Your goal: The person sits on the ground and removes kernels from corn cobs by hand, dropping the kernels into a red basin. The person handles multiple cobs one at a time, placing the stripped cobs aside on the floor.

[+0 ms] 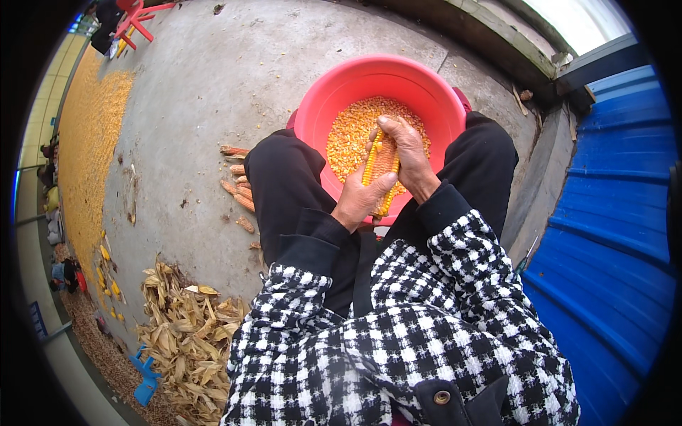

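Both my hands hold one ear of corn (383, 162) above a pink plastic basin (319, 106) set between my knees. My left hand (362, 194) grips the lower end, its thumb lying across the cob. Around the upper part curls my right hand (407, 152), thumb at the tip. Rows of yellow kernels line the ear's two sides, while a strip between them is bare cob. Loose corn kernels (346, 133) cover the basin's bottom. The undersides of the ear and most of my fingers are hidden.
Several bare corn cobs (240, 194) lie left of my leg on the concrete floor (197, 106). Dry husks (186, 330) are heaped lower left, near whole ears (101, 274). Kernels (96, 138) spread far left. A red plastic chair (136, 21) stands beyond; blue metal sheeting (602, 213) borders the right.
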Action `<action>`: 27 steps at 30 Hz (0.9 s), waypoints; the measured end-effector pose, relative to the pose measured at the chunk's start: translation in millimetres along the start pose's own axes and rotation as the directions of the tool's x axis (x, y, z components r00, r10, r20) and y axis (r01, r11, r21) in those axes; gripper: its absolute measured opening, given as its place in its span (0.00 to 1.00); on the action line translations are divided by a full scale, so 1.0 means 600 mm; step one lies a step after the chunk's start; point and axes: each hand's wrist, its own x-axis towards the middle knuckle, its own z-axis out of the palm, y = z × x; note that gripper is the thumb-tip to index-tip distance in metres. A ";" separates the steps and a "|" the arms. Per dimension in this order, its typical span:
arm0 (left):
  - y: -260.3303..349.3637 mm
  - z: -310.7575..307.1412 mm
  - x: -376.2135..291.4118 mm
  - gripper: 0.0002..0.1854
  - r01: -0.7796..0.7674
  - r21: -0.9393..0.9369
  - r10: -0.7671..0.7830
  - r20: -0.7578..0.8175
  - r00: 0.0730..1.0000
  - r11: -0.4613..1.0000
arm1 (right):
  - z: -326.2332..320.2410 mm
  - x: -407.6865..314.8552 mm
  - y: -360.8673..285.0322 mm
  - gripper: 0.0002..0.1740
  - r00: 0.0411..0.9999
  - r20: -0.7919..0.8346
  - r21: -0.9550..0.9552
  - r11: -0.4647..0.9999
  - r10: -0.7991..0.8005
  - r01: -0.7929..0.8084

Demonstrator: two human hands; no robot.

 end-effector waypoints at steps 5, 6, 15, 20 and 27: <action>0.012 -0.015 -0.007 0.21 0.240 -0.212 -0.224 0.095 0.970 0.947 | 0.000 -0.004 0.017 0.15 0.992 -0.081 -0.135 0.987 -0.097 0.085; 0.014 -0.015 -0.007 0.21 0.233 -0.205 -0.218 0.096 0.971 0.950 | 0.002 -0.004 0.014 0.18 0.992 -0.086 -0.164 0.983 -0.096 0.081; 0.015 -0.010 -0.009 0.21 0.245 -0.276 -0.215 0.135 0.967 0.929 | 0.002 -0.010 -0.016 0.13 0.990 0.117 0.227 0.968 0.077 -0.103; 0.005 -0.008 -0.007 0.20 0.208 -0.149 -0.192 0.115 0.975 0.967 | -0.006 -0.001 -0.001 0.09 0.998 0.021 0.090 0.994 0.059 -0.061; -0.005 0.007 -0.002 0.20 -0.056 0.082 0.057 -0.004 0.998 0.995 | -0.008 0.003 -0.003 0.10 0.989 -0.043 0.123 0.984 0.139 -0.132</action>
